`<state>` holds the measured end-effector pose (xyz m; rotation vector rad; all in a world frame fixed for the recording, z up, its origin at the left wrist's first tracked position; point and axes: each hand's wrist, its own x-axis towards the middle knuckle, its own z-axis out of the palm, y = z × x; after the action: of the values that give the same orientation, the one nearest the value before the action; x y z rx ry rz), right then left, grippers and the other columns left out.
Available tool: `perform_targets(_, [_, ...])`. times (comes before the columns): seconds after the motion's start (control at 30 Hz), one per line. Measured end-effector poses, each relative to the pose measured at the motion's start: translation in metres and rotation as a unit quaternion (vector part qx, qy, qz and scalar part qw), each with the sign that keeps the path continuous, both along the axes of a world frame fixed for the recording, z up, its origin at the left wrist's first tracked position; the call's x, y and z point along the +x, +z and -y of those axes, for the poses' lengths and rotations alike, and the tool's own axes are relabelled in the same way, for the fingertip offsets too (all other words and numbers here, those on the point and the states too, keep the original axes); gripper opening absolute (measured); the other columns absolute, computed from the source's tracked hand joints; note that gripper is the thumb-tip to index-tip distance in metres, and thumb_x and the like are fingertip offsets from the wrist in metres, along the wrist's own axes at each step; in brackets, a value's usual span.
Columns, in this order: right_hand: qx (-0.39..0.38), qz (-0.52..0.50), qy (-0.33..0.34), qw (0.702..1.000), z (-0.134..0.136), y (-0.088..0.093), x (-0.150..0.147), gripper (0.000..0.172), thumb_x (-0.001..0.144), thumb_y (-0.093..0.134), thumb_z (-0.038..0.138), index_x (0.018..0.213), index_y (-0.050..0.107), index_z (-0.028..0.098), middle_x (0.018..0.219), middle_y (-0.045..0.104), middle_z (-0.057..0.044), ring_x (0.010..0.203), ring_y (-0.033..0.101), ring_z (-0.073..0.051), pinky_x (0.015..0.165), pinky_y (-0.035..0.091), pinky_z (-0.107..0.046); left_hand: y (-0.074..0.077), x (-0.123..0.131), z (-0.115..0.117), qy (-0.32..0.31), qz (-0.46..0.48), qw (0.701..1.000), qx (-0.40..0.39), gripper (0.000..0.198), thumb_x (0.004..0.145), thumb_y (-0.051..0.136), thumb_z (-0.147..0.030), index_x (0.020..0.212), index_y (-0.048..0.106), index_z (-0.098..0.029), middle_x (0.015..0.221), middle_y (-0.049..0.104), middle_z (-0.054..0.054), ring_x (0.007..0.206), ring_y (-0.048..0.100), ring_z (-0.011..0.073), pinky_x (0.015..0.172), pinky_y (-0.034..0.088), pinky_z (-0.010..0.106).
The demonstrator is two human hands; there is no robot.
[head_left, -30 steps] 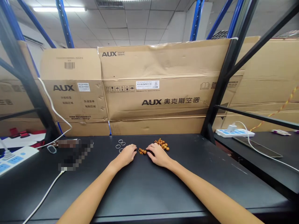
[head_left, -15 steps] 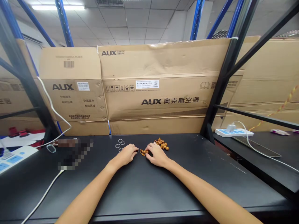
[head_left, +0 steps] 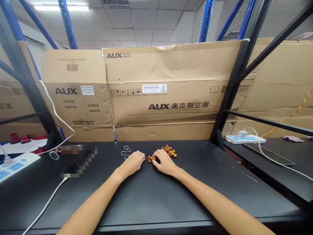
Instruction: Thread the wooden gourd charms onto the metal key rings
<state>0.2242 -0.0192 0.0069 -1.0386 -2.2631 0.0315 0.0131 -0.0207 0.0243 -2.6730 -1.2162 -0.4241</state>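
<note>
My left hand [head_left: 134,162] is closed in a pinch on a thin metal ring [head_left: 145,158], whose edge shows past the fingertips. Close to it on the right, a brown gourd-shaped pendant [head_left: 150,159] with an orange cord end is gripped by my right hand [head_left: 164,162]. The cord end points toward the ring, with a small gap between them. Several loose metal rings [head_left: 123,153] lie behind and left of my left hand. Just beyond my right hand is a pile of brown gourd pendants [head_left: 172,152], partly hidden by the fingers.
The black tabletop [head_left: 151,202] runs up to tall cardboard boxes [head_left: 161,75] at the back. On the left are a blurred dark object [head_left: 79,160], a white cable [head_left: 46,205] and a power strip [head_left: 18,166]. Another power strip [head_left: 244,140] sits beyond the black frame post [head_left: 226,98].
The pendant and ring have shifted very slightly to the right. Both hands keep their hold, and the pile and loose rings look the same.
</note>
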Motion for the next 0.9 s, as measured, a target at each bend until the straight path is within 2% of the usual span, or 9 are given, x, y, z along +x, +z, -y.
perform_targets(0.3, [-0.001, -0.005, 0.011, 1.000, 0.000, -0.001, 0.001, 0.008, 0.086, 0.052, 0.021, 0.089, 0.059, 0.018, 0.093, 0.061, -0.006, 0.089, 0.051, -0.020, 0.085, 0.043, -0.034, 0.005, 0.005, 0.006, 0.006, -0.055, 0.998, 0.028, 0.026, 0.096, 0.033, -0.018, 0.087, 0.057, -0.016, 0.087, 0.060, 0.011, 0.085, 0.056, 0.0250, 0.078, 0.043, 0.036])
perform_targets(0.47, [0.008, -0.017, 0.022, 1.000, -0.002, -0.003, 0.000, 0.005, 0.085, 0.054, 0.019, 0.088, 0.058, 0.018, 0.092, 0.060, -0.006, 0.088, 0.051, -0.021, 0.084, 0.044, -0.035, 0.002, 0.006, 0.005, 0.003, -0.060, 0.997, 0.042, 0.022, 0.094, 0.037, -0.014, 0.086, 0.057, -0.015, 0.087, 0.061, 0.011, 0.087, 0.056, 0.0258, 0.078, 0.044, 0.037])
perform_targets(0.63, [0.010, -0.033, 0.036, 0.999, -0.001, -0.003, 0.000, 0.004, 0.085, 0.054, 0.018, 0.088, 0.057, 0.019, 0.091, 0.060, -0.006, 0.087, 0.051, -0.021, 0.082, 0.044, -0.037, -0.003, 0.005, 0.002, 0.004, 0.097, 0.994, -0.052, 0.018, 0.090, 0.043, -0.014, 0.079, 0.057, -0.016, 0.082, 0.062, 0.010, 0.084, 0.059, 0.0248, 0.079, 0.044, 0.035])
perform_targets(0.8, [0.001, -0.060, 0.042, 0.997, 0.000, -0.002, 0.000, 0.005, 0.087, 0.052, 0.019, 0.089, 0.057, 0.020, 0.090, 0.061, -0.005, 0.087, 0.052, -0.021, 0.083, 0.044, -0.037, -0.001, 0.003, -0.004, 0.025, 0.196, 0.975, -0.103, 0.022, 0.092, 0.041, -0.023, 0.081, 0.059, -0.018, 0.075, 0.067, 0.004, 0.068, 0.063, 0.0169, 0.068, 0.046, 0.026])
perform_targets(0.9, [-0.006, -0.081, 0.033, 0.996, -0.001, -0.002, 0.000, 0.006, 0.089, 0.051, 0.022, 0.089, 0.057, 0.021, 0.089, 0.062, -0.005, 0.087, 0.053, -0.021, 0.083, 0.044, -0.037, -0.002, 0.002, -0.008, 0.032, 0.251, 0.957, -0.142, 0.026, 0.091, 0.040, -0.028, 0.080, 0.060, -0.017, 0.071, 0.068, 0.003, 0.060, 0.063, 0.0150, 0.061, 0.047, 0.024])
